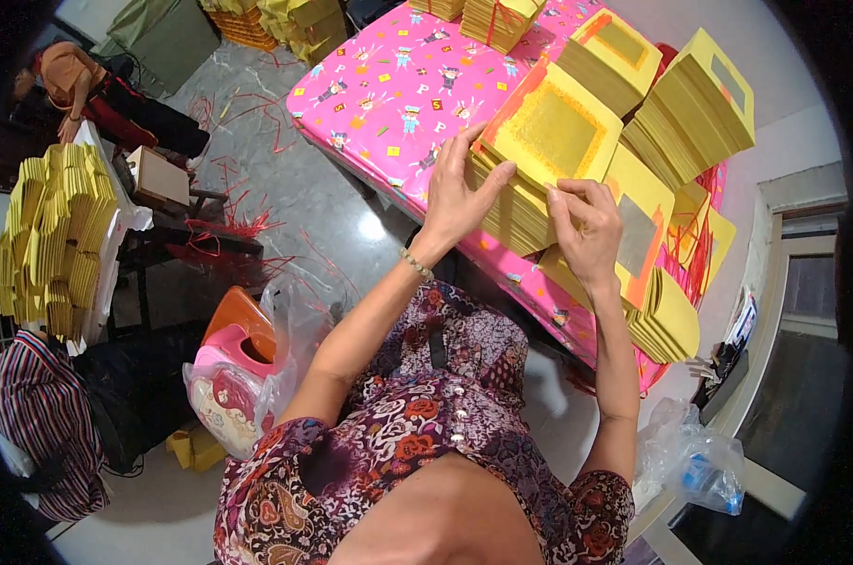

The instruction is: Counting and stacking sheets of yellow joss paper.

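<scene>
A thick stack of yellow paper sheets (511,209), its top printed with a gold square in an orange border, stands at the near edge of a bed-like surface with a pink cartoon cover (370,89). My left hand (459,193) rests against its left corner, fingers stretched and thumb apart along the near edge. At the stack's near right corner my right hand (588,226) is closed, thumb and forefinger pinched together; what lies between them is too small to make out. Beside it leans another yellow stack (643,202) with a grey square and orange border.
More yellow stacks (695,108) stand behind and to the right, with red strings (695,250) nearby. At left, yellow bundles (55,235) cover a table, and a person (78,80) bends beyond it. Red strings litter the grey floor (323,193). A plastic bag (695,461) lies lower right.
</scene>
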`<state>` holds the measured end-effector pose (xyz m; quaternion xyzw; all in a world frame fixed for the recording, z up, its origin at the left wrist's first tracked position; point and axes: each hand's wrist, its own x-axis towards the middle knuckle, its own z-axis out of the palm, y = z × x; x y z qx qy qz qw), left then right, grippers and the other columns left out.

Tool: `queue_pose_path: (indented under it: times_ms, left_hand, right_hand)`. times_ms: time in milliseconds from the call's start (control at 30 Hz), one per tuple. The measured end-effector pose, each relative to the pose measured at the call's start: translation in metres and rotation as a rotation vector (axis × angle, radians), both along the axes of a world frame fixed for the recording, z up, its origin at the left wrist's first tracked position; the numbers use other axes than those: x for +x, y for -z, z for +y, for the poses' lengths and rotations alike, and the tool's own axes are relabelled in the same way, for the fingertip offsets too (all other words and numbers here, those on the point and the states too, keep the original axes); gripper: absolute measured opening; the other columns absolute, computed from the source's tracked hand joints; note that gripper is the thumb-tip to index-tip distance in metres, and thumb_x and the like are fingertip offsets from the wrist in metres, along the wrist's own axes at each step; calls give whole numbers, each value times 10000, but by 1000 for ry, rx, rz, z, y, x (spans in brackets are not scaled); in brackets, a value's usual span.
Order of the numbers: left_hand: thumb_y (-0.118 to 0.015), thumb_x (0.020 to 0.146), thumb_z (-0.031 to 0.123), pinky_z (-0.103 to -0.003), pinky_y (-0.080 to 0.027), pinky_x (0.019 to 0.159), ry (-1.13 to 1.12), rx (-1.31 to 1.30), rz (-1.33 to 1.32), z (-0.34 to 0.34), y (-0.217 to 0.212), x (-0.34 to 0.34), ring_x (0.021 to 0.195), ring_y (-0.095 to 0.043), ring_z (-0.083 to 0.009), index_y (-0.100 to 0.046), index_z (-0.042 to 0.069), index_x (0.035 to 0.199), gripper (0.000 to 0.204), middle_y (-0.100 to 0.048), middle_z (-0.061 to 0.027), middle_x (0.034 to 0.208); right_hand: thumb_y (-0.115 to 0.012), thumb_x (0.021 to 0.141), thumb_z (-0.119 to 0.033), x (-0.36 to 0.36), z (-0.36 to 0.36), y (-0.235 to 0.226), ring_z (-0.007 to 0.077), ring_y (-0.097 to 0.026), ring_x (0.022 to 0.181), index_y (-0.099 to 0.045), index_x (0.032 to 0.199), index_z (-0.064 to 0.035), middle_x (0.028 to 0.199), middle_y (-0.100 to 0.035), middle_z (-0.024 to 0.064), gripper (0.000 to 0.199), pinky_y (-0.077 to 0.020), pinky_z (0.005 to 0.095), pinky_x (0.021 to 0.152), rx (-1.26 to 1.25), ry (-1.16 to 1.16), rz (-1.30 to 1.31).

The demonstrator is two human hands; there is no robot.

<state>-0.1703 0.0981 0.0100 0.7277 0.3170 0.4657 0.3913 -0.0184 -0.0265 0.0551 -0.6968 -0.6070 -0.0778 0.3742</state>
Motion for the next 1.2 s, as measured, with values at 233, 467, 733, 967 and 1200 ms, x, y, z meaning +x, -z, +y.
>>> queue_pose_path:
  times_ms: [233, 467, 733, 967, 1200]
  left_hand:
    - [-815, 786, 306, -418, -452, 1002, -3, 253, 29, 12, -11, -8, 1204, -546, -303, -519, 98, 1378, 695, -559, -144, 1316]
    - [-806, 754, 265, -428, -435, 1012, 203, 638, 212, 44, -22, -12, 1218, -524, -298, -735, 154, 966, 250, -672, -10, 1164]
    - [-773, 779, 318, -395, -437, 930, 295, 677, 362, 61, -43, -2, 941, -617, -209, -711, 127, 910, 240, -676, -8, 852]
    - [-773, 793, 242, -428, -457, 921, 115, 725, 118, 46, -61, 14, 1024, -591, -283, -648, 95, 1162, 416, -636, -105, 1091]
    - [-767, 784, 151, -440, -460, 932, 203, 820, 181, 21, -53, 38, 1105, -554, -321, -596, 114, 1269, 515, -566, -129, 1246]
  right_hand:
    - [-706, 867, -183, -2, -3, 2, 254, -644, 844, -774, 876, -67, 891, -699, 84, 135, -505, 369, 755, 33, 15, -15]
    - [-708, 862, -202, -1, -5, 4, 257, -649, 864, -762, 897, -65, 890, -697, 81, 151, -510, 374, 761, 28, -16, -57]
    - [-691, 861, -189, 11, -2, -14, 288, -657, 816, -700, 977, -43, 858, -683, 101, 187, -510, 410, 742, -11, -95, -171]
    - [-591, 935, -239, 46, 18, -48, 374, -571, 629, -572, 863, -14, 694, -568, 196, 237, -444, 451, 605, -289, -70, 101]
    - [-553, 959, -253, 119, 58, -50, 127, -384, 633, -491, 809, 7, 642, -416, 40, 306, -355, 350, 574, -376, -198, 411]
